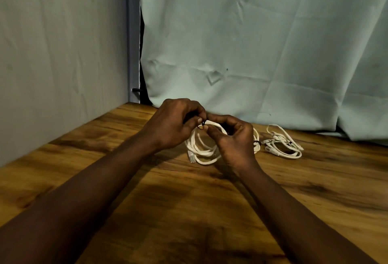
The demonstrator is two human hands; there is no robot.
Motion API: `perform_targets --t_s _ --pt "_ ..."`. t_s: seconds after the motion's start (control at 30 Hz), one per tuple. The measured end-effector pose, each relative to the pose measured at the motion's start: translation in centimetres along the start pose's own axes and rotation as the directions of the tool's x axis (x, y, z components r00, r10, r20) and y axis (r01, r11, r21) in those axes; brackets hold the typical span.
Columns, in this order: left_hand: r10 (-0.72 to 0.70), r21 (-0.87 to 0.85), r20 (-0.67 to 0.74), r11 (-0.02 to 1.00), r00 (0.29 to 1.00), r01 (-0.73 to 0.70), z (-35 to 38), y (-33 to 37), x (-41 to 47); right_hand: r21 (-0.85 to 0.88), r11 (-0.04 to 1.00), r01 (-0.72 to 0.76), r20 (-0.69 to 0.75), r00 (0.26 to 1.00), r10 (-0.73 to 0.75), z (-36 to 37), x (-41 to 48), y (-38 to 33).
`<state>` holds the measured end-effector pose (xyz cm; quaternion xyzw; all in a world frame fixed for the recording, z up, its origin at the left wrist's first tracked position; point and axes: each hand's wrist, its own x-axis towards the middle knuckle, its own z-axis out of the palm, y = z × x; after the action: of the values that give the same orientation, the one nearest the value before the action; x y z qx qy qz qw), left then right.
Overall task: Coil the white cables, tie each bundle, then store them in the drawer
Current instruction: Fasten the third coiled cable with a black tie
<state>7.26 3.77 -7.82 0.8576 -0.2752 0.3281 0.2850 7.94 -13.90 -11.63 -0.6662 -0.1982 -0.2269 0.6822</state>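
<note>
A coiled white cable (202, 150) lies on the wooden table (147, 211) between my hands, one clear plug end at its lower left. My left hand (174, 125) and my right hand (235, 142) both pinch a thin black tie (202, 125) at the top of the coil. My right hand covers the coil's right side. A second white cable bundle (283, 144) with a dark tie lies on the table just to the right, apart from my hands.
A pale green cloth (252, 43) hangs behind the table and reaches its back edge. A grey cloth-covered wall (63, 53) stands on the left. No drawer is in view.
</note>
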Motion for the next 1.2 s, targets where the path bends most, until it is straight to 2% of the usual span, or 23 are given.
perform_targets --t_s 0.2,0.43,0.67,1.0,1.2 --pt "-0.017 0.102 0.004 0.995 1.000 0.016 -0.1 0.2 0.1 0.062 0.998 -0.032 -0.038 0.999 0.034 -0.1 0.1 -0.1" --pt "-0.128 0.014 -0.068 0.992 0.989 0.129 0.1 0.3 0.1 0.019 1.000 0.019 -0.052 0.998 -0.018 0.2 -0.3 -0.2" --pt "-0.029 0.110 -0.022 0.993 0.999 0.031 -0.1 0.5 0.0 0.003 1.000 0.031 -0.039 0.999 -0.031 0.1 -0.3 -0.2" --pt "0.041 0.034 -0.042 0.999 0.998 -0.040 0.0 -0.4 -0.1 -0.034 0.998 0.061 0.040 0.997 -0.060 0.4 -0.4 -0.6" --pt "0.229 0.154 -0.013 0.962 0.973 -0.224 0.0 -0.1 -0.5 0.038 0.999 0.025 0.078 0.997 -0.028 0.1 -0.3 -1.3"
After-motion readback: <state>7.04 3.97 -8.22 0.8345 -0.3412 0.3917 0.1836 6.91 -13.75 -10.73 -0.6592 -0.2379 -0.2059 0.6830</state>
